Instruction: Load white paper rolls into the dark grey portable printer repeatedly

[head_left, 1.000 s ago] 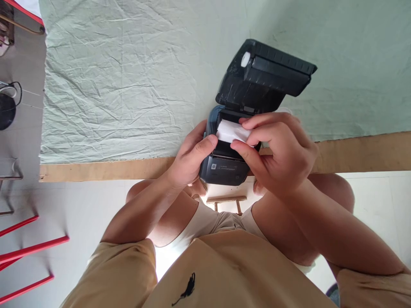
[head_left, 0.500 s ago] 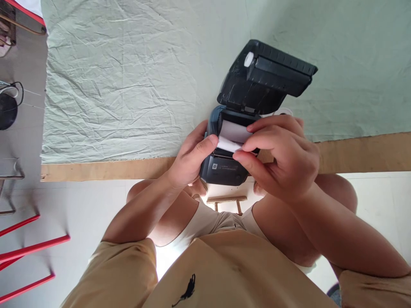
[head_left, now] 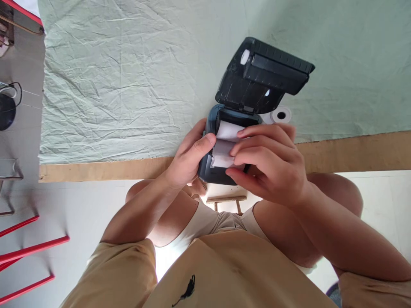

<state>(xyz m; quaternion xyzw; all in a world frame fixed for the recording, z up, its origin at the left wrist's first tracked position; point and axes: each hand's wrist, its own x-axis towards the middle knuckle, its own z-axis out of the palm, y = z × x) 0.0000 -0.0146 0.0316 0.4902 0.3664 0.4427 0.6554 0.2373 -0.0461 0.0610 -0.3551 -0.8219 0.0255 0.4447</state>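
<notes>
Head view: printer (head_left: 213, 174) at the centre of the frame, over the table's edge (head_left: 105, 170), lid (head_left: 248, 94) standing open toward the upper right. My left hand (head_left: 194, 152) is closed on the printer's left side — thumb at the rim, other fingers partly hidden. My right hand (head_left: 272, 162) is half open, fingers bent, tips touching the paper (head_left: 224, 148); thumb and forefinger sit close together at its right edge, though I cannot tell whether they pinch it. Paper lies in the printer, its lower end over the front. One white roll (head_left: 287, 114) rests on the cloth (head_left: 128, 85) — just above my right knuckles.
</notes>
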